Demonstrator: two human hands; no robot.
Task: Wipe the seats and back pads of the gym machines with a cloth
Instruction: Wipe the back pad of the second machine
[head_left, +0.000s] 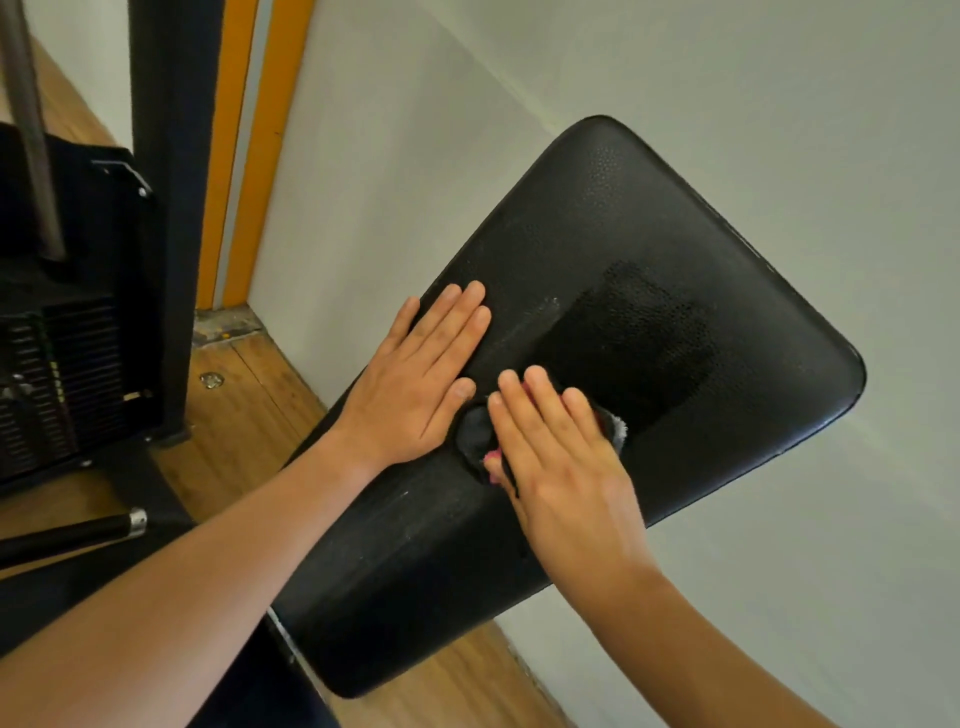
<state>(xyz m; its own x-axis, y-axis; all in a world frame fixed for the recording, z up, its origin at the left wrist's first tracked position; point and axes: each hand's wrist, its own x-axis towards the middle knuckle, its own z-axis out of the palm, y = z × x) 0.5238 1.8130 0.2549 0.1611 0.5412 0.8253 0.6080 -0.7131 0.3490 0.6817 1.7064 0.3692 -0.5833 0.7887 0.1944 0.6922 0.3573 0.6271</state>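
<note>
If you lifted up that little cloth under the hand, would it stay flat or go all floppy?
Probably floppy: the cloth already lies bunched and folded under the right hand. Likely light too, being small. Its fuzzy edge suggests it grips the black pad rather than sliding.

Two hands: left hand (415, 384) at nine o'clock of centre, right hand (566, 467) at five o'clock of it. One black pad (649, 249), filling centre toward two o'clock. One dark cloth (475, 434) between the hands. Two orange strips (270, 130) at eleven o'clock. One weight stack (47, 384) at nine o'clock. One bar end (78, 535) at eight o'clock.
</note>
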